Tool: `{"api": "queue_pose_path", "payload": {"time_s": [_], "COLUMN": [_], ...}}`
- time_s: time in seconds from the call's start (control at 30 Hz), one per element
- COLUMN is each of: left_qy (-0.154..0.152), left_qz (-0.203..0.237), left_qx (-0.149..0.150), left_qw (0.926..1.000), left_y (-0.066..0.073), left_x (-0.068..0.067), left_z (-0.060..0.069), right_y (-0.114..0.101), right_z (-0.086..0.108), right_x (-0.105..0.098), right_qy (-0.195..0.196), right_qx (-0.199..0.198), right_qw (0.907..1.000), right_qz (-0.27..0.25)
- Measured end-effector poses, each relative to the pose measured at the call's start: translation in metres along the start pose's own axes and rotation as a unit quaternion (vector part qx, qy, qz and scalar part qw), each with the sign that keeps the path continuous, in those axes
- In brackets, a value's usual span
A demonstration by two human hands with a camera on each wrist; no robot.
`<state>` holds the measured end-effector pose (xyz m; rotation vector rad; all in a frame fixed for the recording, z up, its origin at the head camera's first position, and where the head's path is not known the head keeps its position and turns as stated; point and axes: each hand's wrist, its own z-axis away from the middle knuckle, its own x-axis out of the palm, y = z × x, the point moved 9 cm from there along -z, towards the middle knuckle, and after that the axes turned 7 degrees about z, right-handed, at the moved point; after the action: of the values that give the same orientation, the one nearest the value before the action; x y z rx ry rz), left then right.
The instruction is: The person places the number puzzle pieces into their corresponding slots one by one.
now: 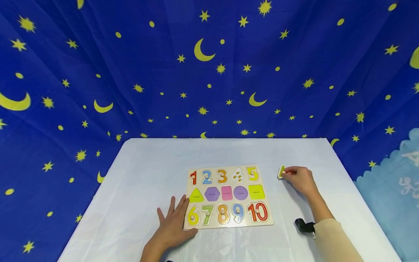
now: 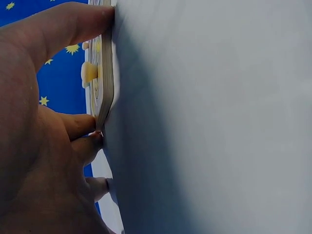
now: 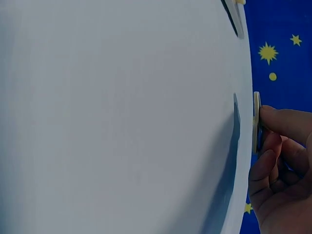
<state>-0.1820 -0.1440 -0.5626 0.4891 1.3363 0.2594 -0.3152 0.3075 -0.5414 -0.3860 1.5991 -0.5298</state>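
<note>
A wooden number puzzle board (image 1: 229,226) lies flat on the table. The slot for 4 (image 1: 238,175) shows small printed pictures and holds no piece; the other numbers sit in place with their knobs. My left hand (image 1: 175,225) rests at the board's lower left corner, fingers spread and straight, thumb along the near edge. In the left wrist view, the thumb and fingers touch the board's edge (image 2: 108,73). Right of the board, my right hand (image 1: 300,179) pinches a green-edged puzzle piece (image 1: 280,171) above the table. The right wrist view shows that piece (image 3: 256,122) edge-on.
A white cover lies over the table (image 1: 147,174). Blue cloth (image 1: 170,72) with yellow moons and stars hangs behind it. A black device (image 1: 304,226) sits at the right wrist. A light blue scalloped panel (image 1: 396,189) is at the far right.
</note>
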Motion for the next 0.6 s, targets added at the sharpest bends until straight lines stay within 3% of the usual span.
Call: {"api": "queue_pose_path", "payload": {"time_s": [0.6], "left_qy": [0.008], "left_qz": [0.004], "left_qx": [0.008], "left_qw": [0.9999], "left_y": [0.0], "left_x": [0.0], "left_z": [0.0], "right_y": [-0.03], "right_z": [-0.003], "right_x": [0.02], "right_qy": [-0.028], "right_qx": [0.001], "right_qw": [0.9995], "right_qz": [-0.01]}}
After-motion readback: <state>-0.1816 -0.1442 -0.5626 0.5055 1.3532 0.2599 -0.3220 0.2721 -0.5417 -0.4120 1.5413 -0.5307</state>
